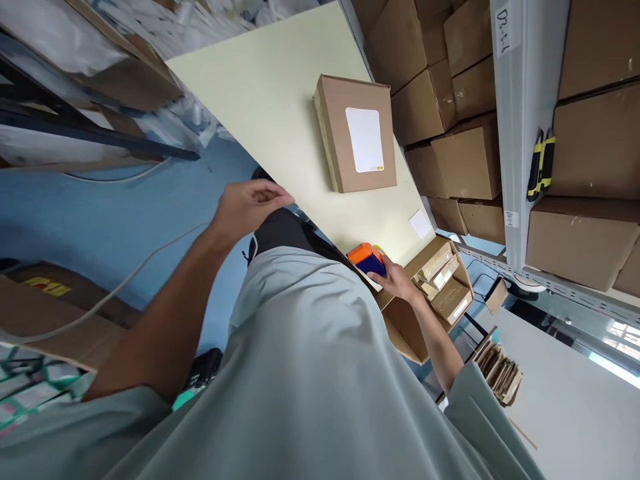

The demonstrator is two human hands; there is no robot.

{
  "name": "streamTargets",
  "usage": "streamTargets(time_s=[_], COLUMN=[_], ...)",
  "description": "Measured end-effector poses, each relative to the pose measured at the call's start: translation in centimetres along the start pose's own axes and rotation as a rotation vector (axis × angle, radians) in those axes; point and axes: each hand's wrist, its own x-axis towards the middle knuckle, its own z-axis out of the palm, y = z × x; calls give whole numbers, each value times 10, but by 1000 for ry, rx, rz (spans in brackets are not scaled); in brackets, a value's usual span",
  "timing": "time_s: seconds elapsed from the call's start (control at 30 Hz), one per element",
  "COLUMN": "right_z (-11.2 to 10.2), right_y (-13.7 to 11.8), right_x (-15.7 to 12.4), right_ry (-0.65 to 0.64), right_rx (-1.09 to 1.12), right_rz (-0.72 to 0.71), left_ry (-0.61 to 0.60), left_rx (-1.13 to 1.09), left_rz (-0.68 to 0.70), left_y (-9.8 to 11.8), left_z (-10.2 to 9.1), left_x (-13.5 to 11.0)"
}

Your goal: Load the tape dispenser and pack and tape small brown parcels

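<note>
My right hand (400,281) is closed on an orange and blue tool (367,259), seemingly a tape dispenser, that rests at the near edge of the pale yellow table (270,93). Off the table's edge, above the blue floor, my left hand (249,207) hovers with its fingers loosely bent and nothing in them. A flat cardboard box (357,133) with a white label lies farther along the table, apart from both hands. My grey-green shirt hides the lower part of the view.
A small white sticker (420,223) lies on the table near the tool. An open carton (443,280) of small boxes sits beside my right hand. Metal shelves (510,133) hold many cardboard boxes, with a yellow-black tool (540,163) clipped on. A cable (125,280) crosses the floor.
</note>
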Motion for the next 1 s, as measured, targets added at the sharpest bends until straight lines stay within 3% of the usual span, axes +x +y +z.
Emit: streamTargets(time_s=[0.1, 0.23, 0.47, 0.83, 0.97, 1.0], right_z=[16, 49, 84, 108, 118, 120], right_y=[18, 24, 30, 32, 31, 31], right_x=[10, 35, 61, 74, 75, 75], right_ry=[83, 293, 496, 539, 534, 533], right_rx=[-80, -185, -198, -177, -139, -134], right_rz=[53, 115, 197, 229, 242, 243], left_ry=[-78, -138, -194, -15, 182, 185], left_rx=[-23, -9, -6, 130, 81, 75], left_rz=[9, 10, 33, 175, 147, 116], left_y=[-8, -11, -11, -24, -26, -27], left_z=[3, 18, 36, 84, 92, 94], left_x=[31, 66, 93, 105, 95, 92])
